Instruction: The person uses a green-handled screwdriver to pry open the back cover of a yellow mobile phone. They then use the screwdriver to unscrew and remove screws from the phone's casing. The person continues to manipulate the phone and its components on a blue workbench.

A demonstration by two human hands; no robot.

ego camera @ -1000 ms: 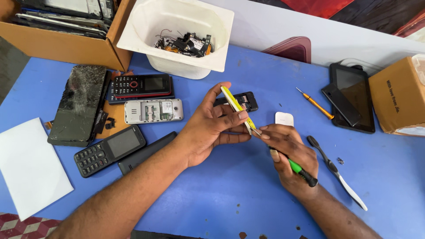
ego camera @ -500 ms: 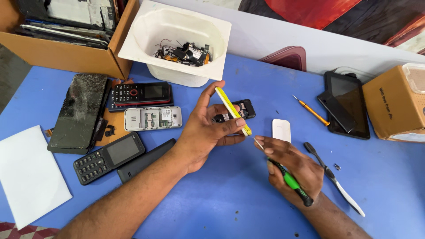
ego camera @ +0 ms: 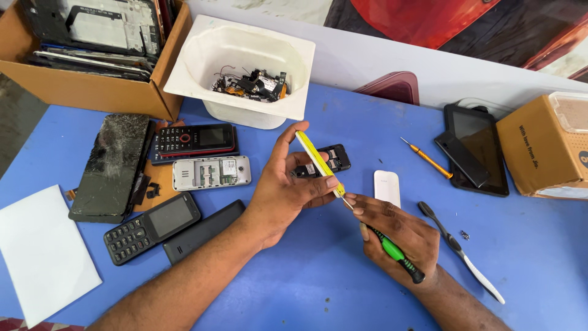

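Phones lie on the blue counter (ego camera: 294,288) at my left: I count three keypad phones, one with red trim (ego camera: 195,138), one opened and grey (ego camera: 211,173), one black (ego camera: 152,225), and beside it a black back cover (ego camera: 203,232). A cracked dark panel (ego camera: 110,165) lies further left, near a white sheet (ego camera: 43,257).

My left hand (ego camera: 288,187) is closed on a thin yellow board (ego camera: 318,160), held on its edge between thumb and fingers. My right hand (ego camera: 398,236) is clamped around a green-handled screwdriver (ego camera: 392,251), and its tip touches the lower end of the board. Behind the board lies a small black part (ego camera: 331,160), maybe a phone frame; my hand hides half of it.

The white tub (ego camera: 245,67) holds a small heap of dark broken parts. The cardboard box (ego camera: 86,67) at top left holds stacked screens and frames. At right are an orange screwdriver (ego camera: 427,158), a white cover (ego camera: 387,187), a toothbrush (ego camera: 462,251), a black tablet (ego camera: 481,150) and a second cardboard box (ego camera: 542,147).
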